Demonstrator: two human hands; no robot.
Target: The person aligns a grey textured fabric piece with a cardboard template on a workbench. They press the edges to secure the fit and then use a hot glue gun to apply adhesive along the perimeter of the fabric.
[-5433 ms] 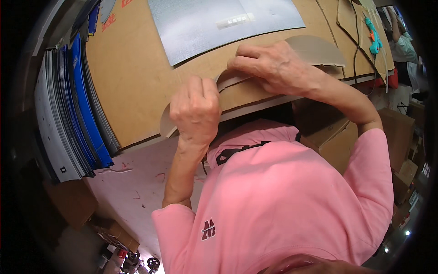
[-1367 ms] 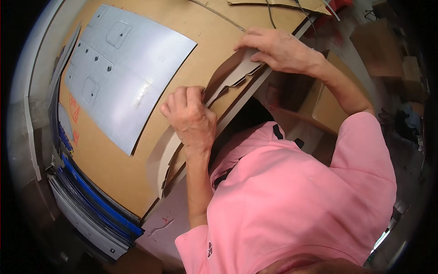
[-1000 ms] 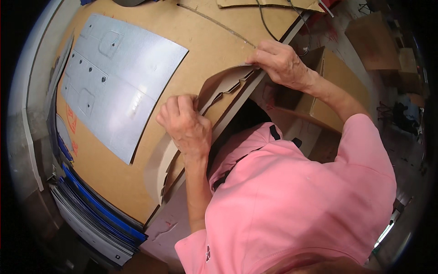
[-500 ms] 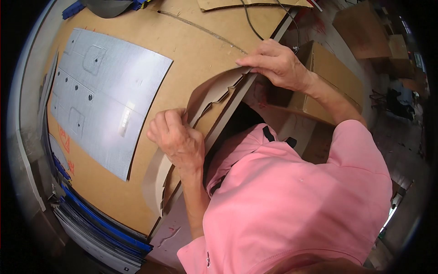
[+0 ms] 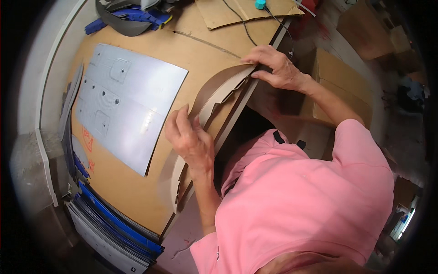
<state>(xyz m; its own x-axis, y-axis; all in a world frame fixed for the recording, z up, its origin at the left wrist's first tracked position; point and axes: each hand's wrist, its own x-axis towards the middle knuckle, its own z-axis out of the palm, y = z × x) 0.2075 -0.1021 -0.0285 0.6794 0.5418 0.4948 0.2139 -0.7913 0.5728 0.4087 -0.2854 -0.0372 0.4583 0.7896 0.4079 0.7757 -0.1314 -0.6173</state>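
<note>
A long curved beige-brown strip with a notched edge stands along the near edge of the table. My right hand pinches its far end between thumb and fingers. Farther down the strip, my left hand grips it with the thumb on one side and the fingers on the other, hiding its middle. The strip's lower end shows below my left wrist. Beside my left hand, a grey flat panel with round dark studs and raised outlines lies on the brown tabletop.
Blue and dark grey curved pieces lie at the table's far end. A cardboard sheet and a black cable are at the far right. Stacked blue and grey panels stand at the lower left. Cardboard boxes sit right of the table.
The view has shifted, so the table appears farther right and lower. My left fingers have straightened a little on the strip. My right hand keeps the strip's far end.
</note>
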